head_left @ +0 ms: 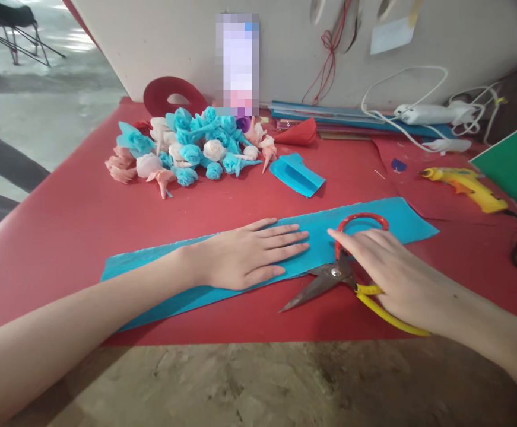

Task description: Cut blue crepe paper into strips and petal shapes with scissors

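Observation:
A long strip of blue crepe paper (324, 222) lies across the red table. Flat on its middle rests my left hand (253, 252), fingers stretched out to the right. My right hand (383, 261) grips a pair of scissors (314, 287) with one red and one yellow handle. The scissor blades are spread apart, with one blade partly hidden at the paper's near edge and the other over the red tabletop. Beyond the strip sits a small folded piece of blue paper (297, 175).
Blue, white and pink paper roses (191, 145) are heaped at the back left, before a red roll (173, 98). A yellow glue gun (467, 187) lies at right, near a green board (516, 163). A white power strip (434, 114) with cables runs along the back.

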The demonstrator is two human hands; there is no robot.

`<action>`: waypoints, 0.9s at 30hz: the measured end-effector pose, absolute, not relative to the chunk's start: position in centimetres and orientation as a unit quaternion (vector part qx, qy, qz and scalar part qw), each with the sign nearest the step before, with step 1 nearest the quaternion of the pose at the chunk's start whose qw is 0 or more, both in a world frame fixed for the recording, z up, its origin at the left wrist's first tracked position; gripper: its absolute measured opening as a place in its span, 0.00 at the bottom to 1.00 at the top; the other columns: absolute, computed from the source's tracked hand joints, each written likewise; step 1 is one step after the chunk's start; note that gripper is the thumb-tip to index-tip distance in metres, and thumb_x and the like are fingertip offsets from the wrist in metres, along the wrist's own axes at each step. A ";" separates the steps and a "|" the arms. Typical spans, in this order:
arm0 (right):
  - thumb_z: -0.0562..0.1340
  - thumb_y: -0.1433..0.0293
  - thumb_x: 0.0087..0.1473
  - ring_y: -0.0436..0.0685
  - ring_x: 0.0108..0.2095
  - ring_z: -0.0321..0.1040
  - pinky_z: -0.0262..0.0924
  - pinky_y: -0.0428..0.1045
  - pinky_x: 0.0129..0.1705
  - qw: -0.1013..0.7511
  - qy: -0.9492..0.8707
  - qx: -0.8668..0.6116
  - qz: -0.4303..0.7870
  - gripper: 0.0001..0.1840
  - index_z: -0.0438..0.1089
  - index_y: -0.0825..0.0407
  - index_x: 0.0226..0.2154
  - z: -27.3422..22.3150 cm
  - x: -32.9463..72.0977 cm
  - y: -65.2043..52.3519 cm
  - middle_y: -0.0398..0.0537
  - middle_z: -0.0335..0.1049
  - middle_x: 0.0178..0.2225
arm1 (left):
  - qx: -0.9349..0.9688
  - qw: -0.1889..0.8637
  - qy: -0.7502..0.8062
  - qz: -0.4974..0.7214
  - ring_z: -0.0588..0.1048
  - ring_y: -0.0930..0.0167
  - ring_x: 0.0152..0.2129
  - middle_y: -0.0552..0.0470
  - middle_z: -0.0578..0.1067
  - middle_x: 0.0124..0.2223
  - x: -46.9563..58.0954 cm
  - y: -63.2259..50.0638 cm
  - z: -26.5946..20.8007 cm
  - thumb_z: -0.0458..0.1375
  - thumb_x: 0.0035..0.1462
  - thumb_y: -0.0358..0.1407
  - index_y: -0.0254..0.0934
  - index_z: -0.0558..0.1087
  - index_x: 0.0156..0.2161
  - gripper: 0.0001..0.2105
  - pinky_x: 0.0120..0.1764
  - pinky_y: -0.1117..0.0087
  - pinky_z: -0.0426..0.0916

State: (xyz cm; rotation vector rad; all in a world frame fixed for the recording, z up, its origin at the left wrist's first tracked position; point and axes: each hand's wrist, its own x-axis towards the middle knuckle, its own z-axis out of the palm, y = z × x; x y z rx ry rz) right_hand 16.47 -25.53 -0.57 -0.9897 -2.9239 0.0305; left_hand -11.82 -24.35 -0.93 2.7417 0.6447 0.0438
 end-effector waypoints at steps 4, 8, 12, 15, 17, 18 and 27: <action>0.48 0.88 0.37 0.63 0.39 0.60 0.62 0.56 0.40 0.052 -0.956 -0.289 -0.022 0.43 0.48 0.61 0.59 -0.5 15.0 -25.4 0.54 0.67 0.38 | 0.961 0.165 0.220 0.026 0.43 0.71 0.65 0.50 0.47 0.68 -11.9 -24.3 -1.1 0.38 0.67 0.37 0.31 0.50 0.65 0.23 0.64 0.65 0.33; 0.49 0.88 0.38 0.62 0.37 0.59 0.61 0.56 0.39 0.059 -0.961 -0.272 -0.011 0.42 0.47 0.62 0.59 -0.5 13.8 -25.3 0.54 0.66 0.37 | 0.957 0.165 0.237 0.023 0.43 0.70 0.65 0.48 0.48 0.67 -11.9 -24.3 -1.4 0.38 0.67 0.38 0.28 0.48 0.65 0.25 0.64 0.65 0.34; 0.49 0.88 0.40 0.63 0.39 0.60 0.61 0.57 0.41 0.062 -0.963 -0.260 0.028 0.42 0.45 0.62 0.61 -0.6 12.9 -25.3 0.55 0.67 0.39 | 0.957 0.154 0.244 0.019 0.43 0.69 0.65 0.45 0.48 0.67 -11.9 -24.3 -1.6 0.39 0.67 0.40 0.26 0.48 0.65 0.26 0.64 0.64 0.35; 0.48 0.88 0.42 0.63 0.39 0.59 0.61 0.58 0.41 0.070 -0.963 -0.258 0.030 0.41 0.44 0.62 0.61 -0.8 12.6 -25.2 0.56 0.66 0.39 | 0.957 0.152 0.245 0.015 0.44 0.68 0.65 0.45 0.48 0.67 -11.8 -24.3 -1.7 0.38 0.67 0.41 0.26 0.48 0.65 0.26 0.64 0.63 0.36; 0.48 0.88 0.41 0.63 0.39 0.59 0.61 0.58 0.41 0.070 -0.965 -0.252 0.031 0.41 0.44 0.63 0.60 -0.8 12.6 -25.2 0.57 0.66 0.39 | 0.957 0.151 0.248 0.012 0.43 0.68 0.65 0.45 0.48 0.67 -11.8 -24.3 -1.6 0.38 0.67 0.42 0.27 0.48 0.65 0.27 0.64 0.63 0.36; 0.47 0.88 0.41 0.63 0.39 0.59 0.61 0.58 0.41 0.068 -0.965 -0.250 0.035 0.41 0.44 0.63 0.60 -0.8 12.6 -25.2 0.57 0.66 0.39 | 0.956 0.151 0.251 0.008 0.43 0.68 0.65 0.45 0.47 0.67 -11.7 -24.3 -1.6 0.38 0.67 0.42 0.27 0.47 0.65 0.27 0.64 0.63 0.36; 0.48 0.87 0.43 0.62 0.42 0.56 0.60 0.57 0.43 0.038 -0.958 -0.265 0.100 0.43 0.42 0.57 0.62 -0.7 14.8 -25.9 0.54 0.62 0.43 | 0.952 0.171 0.252 0.007 0.42 0.70 0.65 0.48 0.46 0.68 -11.6 -24.3 -1.4 0.39 0.67 0.42 0.28 0.45 0.65 0.27 0.64 0.64 0.34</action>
